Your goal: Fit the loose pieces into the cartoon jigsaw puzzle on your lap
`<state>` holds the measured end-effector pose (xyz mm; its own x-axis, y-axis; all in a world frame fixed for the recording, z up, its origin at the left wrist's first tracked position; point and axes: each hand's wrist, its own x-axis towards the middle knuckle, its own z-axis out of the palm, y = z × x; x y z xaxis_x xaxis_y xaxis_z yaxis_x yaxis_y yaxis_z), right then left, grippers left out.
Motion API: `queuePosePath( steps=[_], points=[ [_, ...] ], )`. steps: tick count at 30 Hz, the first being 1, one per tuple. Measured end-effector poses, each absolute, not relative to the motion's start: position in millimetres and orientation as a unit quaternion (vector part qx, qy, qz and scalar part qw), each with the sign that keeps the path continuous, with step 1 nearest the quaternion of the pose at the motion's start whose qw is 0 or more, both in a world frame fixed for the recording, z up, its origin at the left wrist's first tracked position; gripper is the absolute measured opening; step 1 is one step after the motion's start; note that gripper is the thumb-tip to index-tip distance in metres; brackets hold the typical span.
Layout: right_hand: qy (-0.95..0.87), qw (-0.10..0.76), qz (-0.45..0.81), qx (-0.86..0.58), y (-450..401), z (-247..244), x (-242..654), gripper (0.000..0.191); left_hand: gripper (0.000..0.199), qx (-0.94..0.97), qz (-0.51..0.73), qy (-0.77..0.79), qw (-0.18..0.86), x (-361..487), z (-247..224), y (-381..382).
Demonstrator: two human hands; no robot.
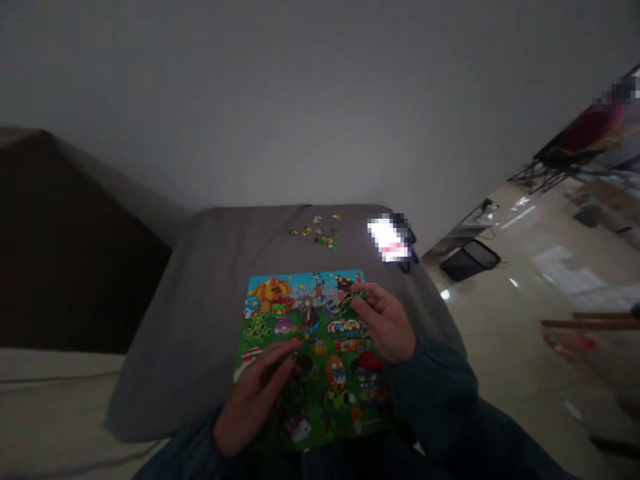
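A colourful puzzle board (pixel 313 427) with cartoon plants and zombies on a green ground lies at the near edge of a grey cloth-covered surface. Over its upper right part, my right hand (pixel 387 327) pinches a small green puzzle piece (pixel 356 295) between thumb and fingers. My left hand (pixel 263 387) hovers at or rests on the board's left side, which I cannot tell; its fingers are stretched out and nothing shows in them. Beyond the board's far edge, several loose puzzle pieces (pixel 326 239) lie scattered and partly heaped on the cloth.
A lit phone-like screen (pixel 389 239), blurred out, stands on the cloth at the far right beside a dark object (pixel 406 230). A pale wall (pixel 300 120) rises behind. On the right, a dark bin-like object (pixel 470 260) is on the shiny floor (pixel 493 313).
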<state>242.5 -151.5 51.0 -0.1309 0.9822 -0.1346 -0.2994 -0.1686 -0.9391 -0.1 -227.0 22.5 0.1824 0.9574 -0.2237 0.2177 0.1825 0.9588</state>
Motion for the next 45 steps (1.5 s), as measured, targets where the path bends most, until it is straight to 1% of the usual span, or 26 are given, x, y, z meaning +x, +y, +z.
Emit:
queuePosePath(
  steps=[2,5,9,11,13,16,21,23,26,30,33,36,38,42,45],
  points=[
    [-0.319,0.517,0.676,-0.417,-183.5,51.6,220.6,0.030,0.042,0.564,0.341,0.547,0.517,12.4,26.5,-229.6],
    [-0.256,0.526,0.692,-0.423,-211.9,48.4,199.6,0.028,0.040,0.570,0.359,0.557,0.486,27.5,28.8,-232.8],
    [-0.228,0.525,0.690,-0.442,-225.3,36.8,190.8,0.030,0.030,0.585,0.379,0.546,0.465,34.5,31.8,-234.0],
    [-0.229,0.511,0.700,-0.443,-228.7,31.6,188.9,0.032,0.024,0.597,0.378,0.541,0.456,34.5,33.2,-233.5],
    [-0.226,0.495,0.711,-0.446,-231.8,29.1,187.1,0.036,0.022,0.597,0.372,0.538,0.464,33.5,32.3,-233.0],
    [-0.218,0.484,0.712,-0.459,-234.7,28.9,185.7,0.042,0.027,0.572,0.356,0.542,0.503,30.9,27.2,-233.2],
    [-0.261,0.490,0.664,-0.501,-234.3,22.4,190.3,0.040,0.033,0.522,0.349,0.554,0.547,30.3,24.1,-233.5],
    [-0.266,0.493,0.649,-0.515,-233.5,18.3,192.5,0.040,0.035,0.519,0.347,0.561,0.544,31.0,27.0,-232.4],
    [-0.256,0.489,0.669,-0.498,-233.7,15.9,195.0,0.041,0.037,0.513,0.350,0.580,0.527,26.3,29.7,-230.1],
    [-0.271,0.482,0.679,-0.483,-236.7,19.0,203.3,0.037,0.040,0.489,0.360,0.624,0.492,5.2,20.1,-227.8],
    [-0.327,0.459,0.672,-0.481,-236.4,22.2,220.1,0.036,0.047,0.442,0.383,0.648,0.488,-10.1,6.2,-226.5],
    [-0.392,0.415,0.663,-0.485,-230.3,23.0,246.2,0.034,0.056,0.401,0.406,0.659,0.491,-14.8,-4.1,-224.3],
    [-0.418,0.398,0.644,-0.503,-224.4,21.1,265.3,0.033,0.059,0.394,0.411,0.660,0.490,-13.8,-7.5,-222.9],
    [-0.460,0.414,0.550,-0.561,-215.1,14.1,295.1,0.031,0.059,0.387,0.410,0.664,0.491,-12.0,-10.0,-222.2],
    [-0.487,0.410,0.514,-0.575,-210.5,10.5,303.6,0.030,0.057,0.379,0.403,0.675,0.488,-11.8,-11.7,-222.9]
  ],
)
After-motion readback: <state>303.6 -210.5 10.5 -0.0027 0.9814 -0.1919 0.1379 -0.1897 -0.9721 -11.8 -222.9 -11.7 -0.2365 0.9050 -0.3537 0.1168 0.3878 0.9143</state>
